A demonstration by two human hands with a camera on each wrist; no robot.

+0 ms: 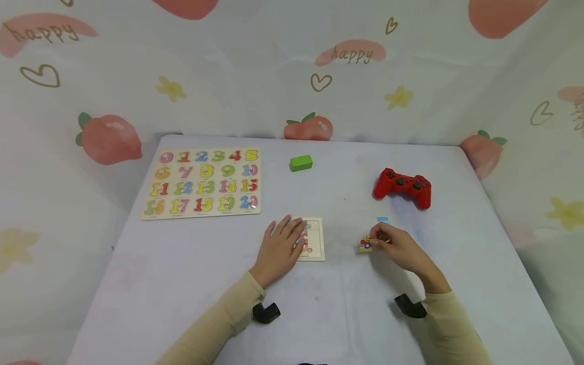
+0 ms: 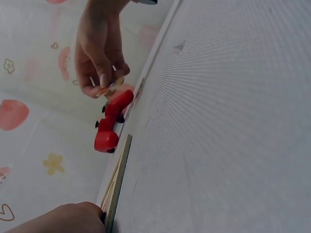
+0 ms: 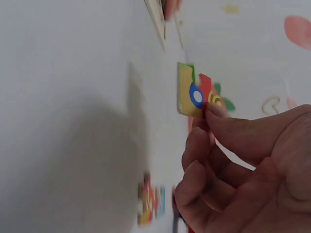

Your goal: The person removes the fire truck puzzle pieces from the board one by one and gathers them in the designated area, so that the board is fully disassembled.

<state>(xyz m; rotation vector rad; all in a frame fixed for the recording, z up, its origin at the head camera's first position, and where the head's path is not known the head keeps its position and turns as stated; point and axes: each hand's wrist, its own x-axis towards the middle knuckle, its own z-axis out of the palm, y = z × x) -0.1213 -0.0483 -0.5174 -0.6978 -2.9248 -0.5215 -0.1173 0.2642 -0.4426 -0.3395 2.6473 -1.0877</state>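
My left hand (image 1: pixel 280 251) lies with its fingers spread over the left part of a small wooden puzzle board (image 1: pixel 319 241), covering much of it. Some coloured shapes show beside the fingertips. Out to the right, my right hand (image 1: pixel 403 248) pinches a puzzle piece (image 3: pixel 186 92) between thumb and index finger. The piece is yellow and red with a blue-and-white circle, and it is held above the table in the right wrist view. More puzzle pieces (image 3: pixel 149 200) lie on the table beyond that hand; the head view shows a blue bit (image 1: pixel 382 219) of them.
A large number board (image 1: pixel 203 215) with coloured numerals 0 to 20 lies at the back left. A green block (image 1: pixel 301 163) is at the back middle. The red game controller (image 1: pixel 401 186) lies at the back right. Patterned cloth hangs behind the table.
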